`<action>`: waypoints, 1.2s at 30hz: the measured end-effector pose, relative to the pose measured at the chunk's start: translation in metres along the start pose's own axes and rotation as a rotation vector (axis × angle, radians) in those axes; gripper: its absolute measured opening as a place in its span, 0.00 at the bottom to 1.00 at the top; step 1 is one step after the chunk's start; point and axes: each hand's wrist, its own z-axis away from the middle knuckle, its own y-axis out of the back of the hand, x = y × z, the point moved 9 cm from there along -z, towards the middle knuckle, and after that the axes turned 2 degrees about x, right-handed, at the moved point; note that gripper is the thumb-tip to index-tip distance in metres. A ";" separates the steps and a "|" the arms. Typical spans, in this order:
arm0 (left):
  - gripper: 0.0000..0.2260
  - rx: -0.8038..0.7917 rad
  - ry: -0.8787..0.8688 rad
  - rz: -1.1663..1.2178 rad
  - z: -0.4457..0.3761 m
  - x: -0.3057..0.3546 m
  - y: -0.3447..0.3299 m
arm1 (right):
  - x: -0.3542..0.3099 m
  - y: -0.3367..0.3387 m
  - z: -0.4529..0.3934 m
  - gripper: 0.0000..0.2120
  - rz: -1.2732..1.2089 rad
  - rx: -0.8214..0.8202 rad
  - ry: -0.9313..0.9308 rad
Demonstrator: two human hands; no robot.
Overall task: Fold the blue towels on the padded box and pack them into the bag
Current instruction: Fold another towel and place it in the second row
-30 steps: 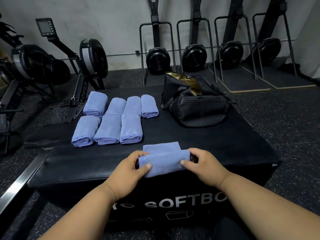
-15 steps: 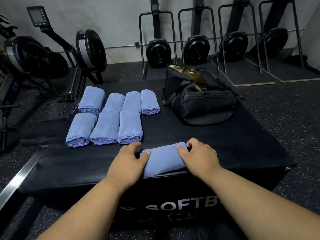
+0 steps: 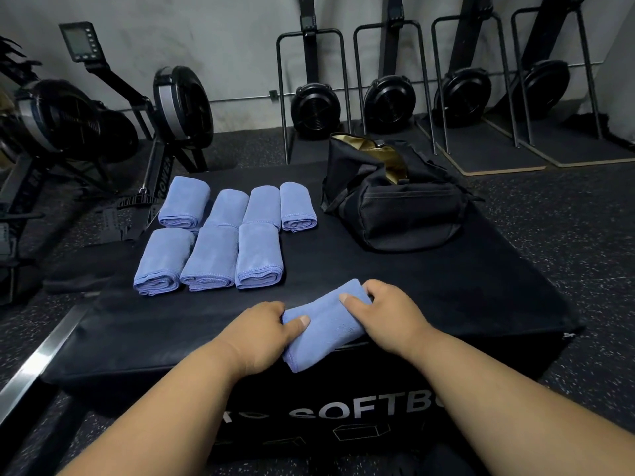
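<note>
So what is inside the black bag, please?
The black bag stands open at the top. Only its gold lining shows there. No towel is visible inside, but the bag's walls hide its lower part.

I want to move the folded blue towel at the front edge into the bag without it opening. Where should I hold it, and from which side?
Judging by its pose, grip the folded towel at its two short ends, where the left hand and right hand already pinch it. Come from above, thumbs on top, fingers under. Its near corner overhangs the padded box, so fingers can slip beneath and keep the layers together.
</note>
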 end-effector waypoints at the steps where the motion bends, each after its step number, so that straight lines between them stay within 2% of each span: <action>1: 0.19 -0.003 0.006 0.031 0.003 0.000 0.000 | -0.002 -0.001 0.000 0.20 -0.033 -0.004 0.002; 5: 0.18 0.026 0.043 0.188 0.015 0.000 -0.001 | -0.012 -0.004 0.001 0.15 -0.222 -0.039 0.007; 8: 0.20 0.002 0.119 0.461 0.015 -0.011 -0.007 | -0.021 0.000 0.000 0.10 -0.426 0.009 0.039; 10: 0.23 0.007 0.126 0.612 0.014 -0.012 -0.009 | -0.028 0.005 -0.003 0.13 -0.579 0.061 0.054; 12: 0.22 0.041 0.096 0.731 0.008 -0.004 -0.009 | -0.036 0.007 -0.009 0.20 -0.702 0.079 0.074; 14: 0.17 0.126 0.082 0.839 -0.003 0.003 -0.004 | -0.043 0.010 -0.016 0.25 -0.777 0.107 0.100; 15: 0.18 0.185 0.094 0.879 -0.013 0.003 0.000 | -0.043 0.012 -0.019 0.27 -0.792 0.131 0.101; 19: 0.29 0.339 0.182 1.022 -0.062 -0.001 0.009 | -0.033 0.017 -0.020 0.28 -0.682 0.205 0.072; 22: 0.33 0.397 0.358 1.036 -0.091 -0.015 0.005 | -0.022 0.009 -0.026 0.30 -0.542 0.189 0.108; 24: 0.27 0.399 0.461 0.929 -0.089 -0.016 0.002 | -0.015 -0.002 -0.031 0.29 -0.427 0.129 0.107; 27: 0.20 0.376 0.492 0.675 -0.084 -0.014 0.002 | -0.007 -0.013 -0.035 0.27 -0.269 0.075 0.121; 32: 0.13 0.336 0.346 0.938 -0.100 -0.002 -0.011 | -0.010 -0.018 -0.040 0.25 -0.147 0.062 0.180; 36: 0.17 0.453 0.406 0.706 -0.096 -0.017 -0.002 | -0.015 -0.024 -0.039 0.25 -0.045 0.046 0.244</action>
